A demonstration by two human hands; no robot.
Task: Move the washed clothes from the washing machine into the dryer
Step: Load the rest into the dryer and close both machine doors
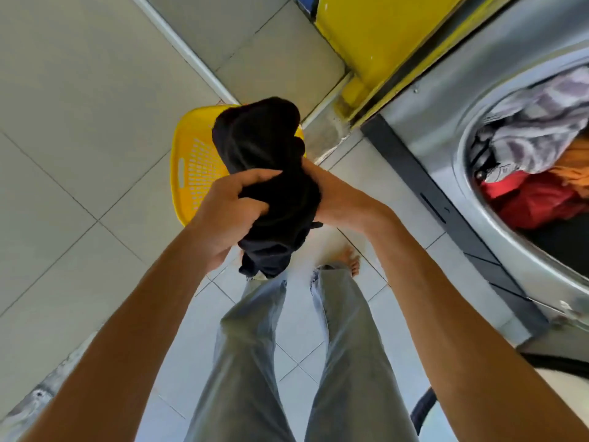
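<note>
You're gripping a bunched black garment with both hands: left hand clenching its near side, right hand grasping the far side. It's hanging above the yellow basket. More clothes are sitting in the open drum, right.

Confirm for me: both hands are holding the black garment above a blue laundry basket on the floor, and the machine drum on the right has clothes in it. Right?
Not quite: the laundry basket is yellow, not blue, as the head view shows. The rest holds: the left hand and right hand hold the black garment above it, and the drum has clothes in it.
</note>
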